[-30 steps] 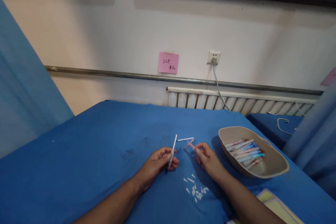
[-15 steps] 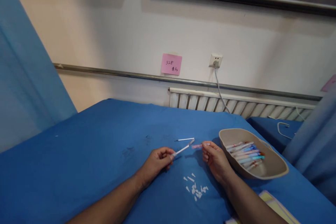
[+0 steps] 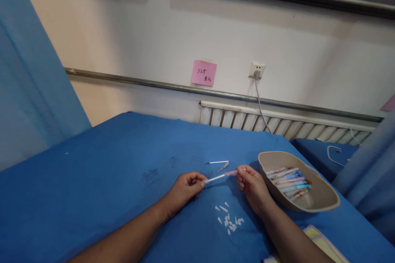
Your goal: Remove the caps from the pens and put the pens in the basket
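Observation:
My left hand (image 3: 189,187) pinches one end of a slim white pen tube (image 3: 215,178) between thumb and forefinger. My right hand (image 3: 253,189) is closed on a pink patterned pen barrel (image 3: 231,173). The two parts line up, and their ends meet between my hands; whether one sits inside the other I cannot tell. Just beyond them on the blue sheet lies a thin white pen refill (image 3: 217,162) with a dark tip. Beside it is a short clear-grey pen piece (image 3: 223,167). Nearer to me, several small white cone-shaped pen tips (image 3: 232,227) are scattered in a loose pile.
A beige basket (image 3: 321,206) with several pens (image 3: 291,181) stands right of my right hand. Yellow packaging (image 3: 322,243) lies partly under my right forearm. Behind the blue-covered bed (image 3: 108,164) are a radiator (image 3: 228,117) and a metal rail (image 3: 148,84). Curtains hang at both sides.
The white pen tube and the pink barrel were apart with a gap; now their ends meet in one line. The tube has tilted flatter. The loose pieces lie as before.

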Available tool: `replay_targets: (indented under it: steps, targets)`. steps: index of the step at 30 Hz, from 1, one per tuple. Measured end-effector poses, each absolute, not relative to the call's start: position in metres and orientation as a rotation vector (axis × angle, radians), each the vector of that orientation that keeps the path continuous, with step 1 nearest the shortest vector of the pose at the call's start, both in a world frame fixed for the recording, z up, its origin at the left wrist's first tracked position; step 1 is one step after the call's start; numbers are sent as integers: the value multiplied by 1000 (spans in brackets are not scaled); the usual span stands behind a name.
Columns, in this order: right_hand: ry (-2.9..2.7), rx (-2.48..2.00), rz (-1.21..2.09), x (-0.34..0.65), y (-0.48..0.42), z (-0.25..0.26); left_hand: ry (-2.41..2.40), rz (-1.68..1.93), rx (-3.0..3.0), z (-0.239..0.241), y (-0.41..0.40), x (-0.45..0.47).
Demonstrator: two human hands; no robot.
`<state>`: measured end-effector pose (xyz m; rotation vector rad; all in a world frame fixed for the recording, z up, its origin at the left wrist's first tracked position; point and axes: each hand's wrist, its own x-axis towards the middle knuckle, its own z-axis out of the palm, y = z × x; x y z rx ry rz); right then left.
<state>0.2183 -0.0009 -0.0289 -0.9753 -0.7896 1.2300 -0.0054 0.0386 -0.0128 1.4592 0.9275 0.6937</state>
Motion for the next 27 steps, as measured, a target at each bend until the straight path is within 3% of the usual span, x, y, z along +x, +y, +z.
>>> replay_targets:
  steps: [27]
  targets:
    - [-1309,-1143,1231,203,-7,-42,937,854,1447,-19,38,-7]
